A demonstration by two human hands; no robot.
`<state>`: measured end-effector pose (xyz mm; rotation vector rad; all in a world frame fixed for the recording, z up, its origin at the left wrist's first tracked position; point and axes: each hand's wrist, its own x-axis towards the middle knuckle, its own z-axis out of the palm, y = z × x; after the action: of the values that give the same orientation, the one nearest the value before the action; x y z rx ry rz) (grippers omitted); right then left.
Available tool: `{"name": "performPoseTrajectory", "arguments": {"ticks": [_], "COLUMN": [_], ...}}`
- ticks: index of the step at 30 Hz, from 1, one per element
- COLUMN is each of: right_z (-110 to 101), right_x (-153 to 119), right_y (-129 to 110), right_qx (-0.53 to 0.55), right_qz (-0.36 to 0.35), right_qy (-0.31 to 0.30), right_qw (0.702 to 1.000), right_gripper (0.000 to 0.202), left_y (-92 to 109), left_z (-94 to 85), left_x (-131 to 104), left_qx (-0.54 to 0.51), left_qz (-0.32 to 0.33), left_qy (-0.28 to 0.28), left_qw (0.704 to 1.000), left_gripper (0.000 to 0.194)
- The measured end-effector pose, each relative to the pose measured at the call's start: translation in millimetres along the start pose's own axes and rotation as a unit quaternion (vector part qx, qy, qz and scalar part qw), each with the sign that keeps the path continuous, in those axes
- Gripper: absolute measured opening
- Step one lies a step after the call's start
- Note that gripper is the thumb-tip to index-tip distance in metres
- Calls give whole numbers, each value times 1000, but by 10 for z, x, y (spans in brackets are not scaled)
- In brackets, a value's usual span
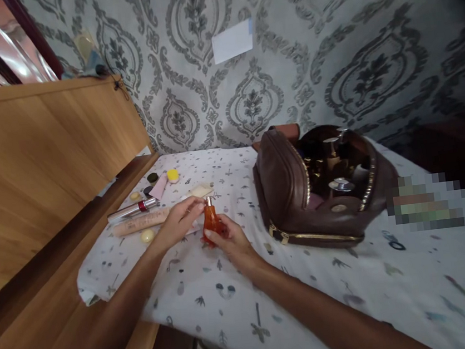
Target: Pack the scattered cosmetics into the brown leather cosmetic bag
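An orange perfume bottle (210, 222) with a silver nozzle is upright in front of me. My right hand (236, 246) is closed around its lower body, thumb on the near side. At its neck, the fingertips of my left hand (182, 219) are pinched together beside the nozzle, touching it. A long peach tube (139, 223) lies left of my left hand, with a silver and red pen-like tube (132, 210) behind it. Just beyond the bottle sits a flat cream-coloured piece (199, 190).
A brown leather bag (285, 191) stands unzipped on the right, several bottles inside. At the back left lie a pink tube (159, 187), a yellow-lidded jar (173, 175), a dark round lid (153, 177) and a cream round item (147, 235). A wooden panel (53, 144) borders the left.
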<state>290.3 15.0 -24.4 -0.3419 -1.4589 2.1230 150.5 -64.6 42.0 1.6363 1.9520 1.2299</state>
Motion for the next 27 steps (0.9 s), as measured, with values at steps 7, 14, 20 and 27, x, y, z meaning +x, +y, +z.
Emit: {"name": "performPoseTrajectory", "arguments": {"ticks": [7, 14, 20, 27], "right_z": [25, 66, 54, 50], "right_x": [6, -43, -16, -145], "right_y": [-1, -58, 24, -177], "right_qx": [-1, -2, -33, -139], "right_qz": [-10, -9, -36, -88], "right_qy": [1, 32, 115, 103], "right_qw": [1000, 999, 992, 981], "right_gripper": [43, 43, 50, 43], "left_y": [53, 129, 202, 145], "left_z": [131, 110, 213, 120], "left_x": [60, 52, 56, 29], "left_qx": [-154, -122, -100, -83], "left_qz": [-68, -98, -95, -108], "left_qy": [5, 18, -26, -25], "left_qw": [986, 987, 990, 990], "left_gripper": [39, 40, 47, 55]}}
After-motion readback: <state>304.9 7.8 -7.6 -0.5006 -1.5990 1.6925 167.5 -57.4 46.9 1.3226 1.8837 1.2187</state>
